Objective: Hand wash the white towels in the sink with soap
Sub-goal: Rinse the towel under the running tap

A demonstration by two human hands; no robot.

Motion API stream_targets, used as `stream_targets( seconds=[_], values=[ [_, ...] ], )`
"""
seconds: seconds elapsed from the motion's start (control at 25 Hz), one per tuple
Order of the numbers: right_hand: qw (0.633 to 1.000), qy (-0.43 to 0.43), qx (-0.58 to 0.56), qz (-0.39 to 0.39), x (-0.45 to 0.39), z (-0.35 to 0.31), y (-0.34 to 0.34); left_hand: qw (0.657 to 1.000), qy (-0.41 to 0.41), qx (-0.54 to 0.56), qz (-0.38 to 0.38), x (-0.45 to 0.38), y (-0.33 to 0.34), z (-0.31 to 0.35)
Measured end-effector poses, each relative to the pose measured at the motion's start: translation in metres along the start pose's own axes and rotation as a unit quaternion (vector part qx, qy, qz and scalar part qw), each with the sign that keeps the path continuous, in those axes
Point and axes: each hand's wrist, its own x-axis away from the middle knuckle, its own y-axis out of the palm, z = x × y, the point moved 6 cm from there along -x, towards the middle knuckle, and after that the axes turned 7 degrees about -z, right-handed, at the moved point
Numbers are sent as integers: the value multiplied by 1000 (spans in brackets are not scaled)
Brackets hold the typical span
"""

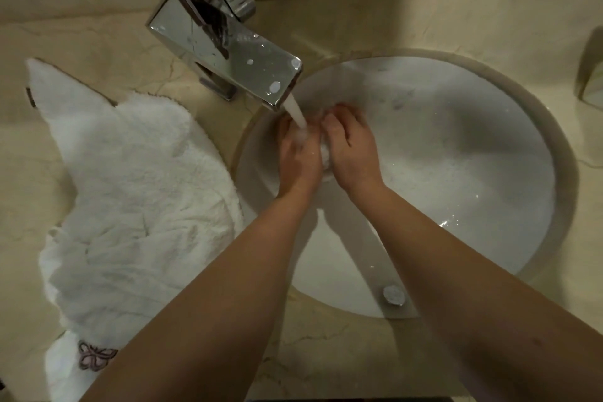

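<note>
A small bunched white towel [326, 155] is squeezed between my two hands over the left part of the round white sink [509, 127]. My left hand [298, 157] grips it from the left, right under the stream of water [297, 114] that runs from the chrome faucet [225, 52]. My right hand [350, 147] has its fingers curled over the towel's top and right side. Most of the towel is hidden by the hands. The basin holds soapy, foamy water.
A large white towel [130, 199] with a butterfly embroidery [94, 356] lies heaped on the beige marble counter [326, 352] left of the sink. An overflow cap [394, 294] sits on the near basin wall. A pale object [592, 75] stands at the right edge.
</note>
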Motion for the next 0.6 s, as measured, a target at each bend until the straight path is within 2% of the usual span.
stream_targets(
  seconds=[0.12,0.28,0.36,0.6],
  values=[
    [999,24,17,10,8,15,8,999,-41,32,-13,-1,6,-10],
    [998,29,38,42,11,31,16,998,10,-60,-25,-4,10,-22],
    [997,48,31,46,6,39,16,997,25,-75,4,-9,10,-31],
    [994,-8,101,39,-21,44,11,967,192,-152,65,-21,15,-24]
  ],
)
